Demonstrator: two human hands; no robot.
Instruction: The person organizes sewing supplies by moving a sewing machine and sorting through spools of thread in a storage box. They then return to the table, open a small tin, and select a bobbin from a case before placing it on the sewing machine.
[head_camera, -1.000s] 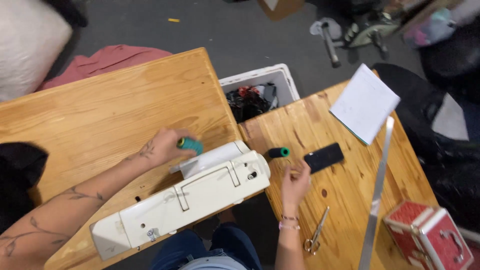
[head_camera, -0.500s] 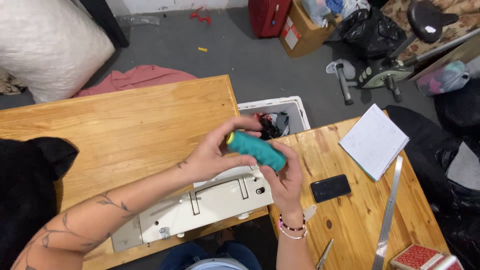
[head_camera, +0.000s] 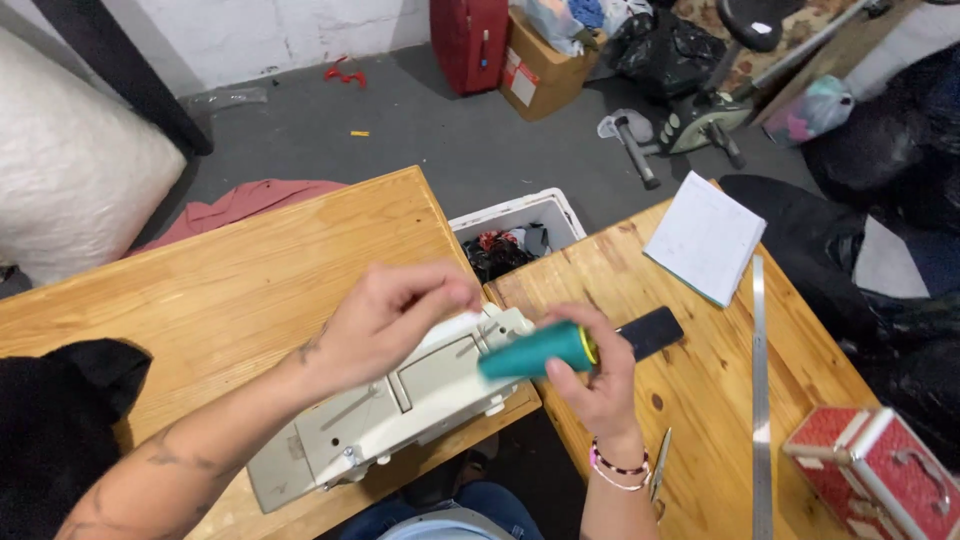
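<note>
My right hand (head_camera: 603, 392) grips a teal thread spool (head_camera: 533, 352) held sideways just above the right end of a white sewing machine (head_camera: 400, 415). My left hand (head_camera: 385, 318) hovers over the machine's top, a little left of the spool, with thumb and fingertips pinched together. Nothing I can make out lies between those fingers. The machine lies across the gap between two wooden tables (head_camera: 230, 270).
On the right table (head_camera: 800, 330) lie a black phone (head_camera: 655, 330), a white notebook (head_camera: 705, 235), a long metal ruler (head_camera: 759, 400), scissors (head_camera: 660, 478) and a red case (head_camera: 880, 475). A white bin (head_camera: 540, 212) stands behind the gap. Black cloth (head_camera: 60, 400) lies at the left.
My left hand has come off the teal spool and moved left, pinched. My right hand now holds the spool alone, lower and further right.
</note>
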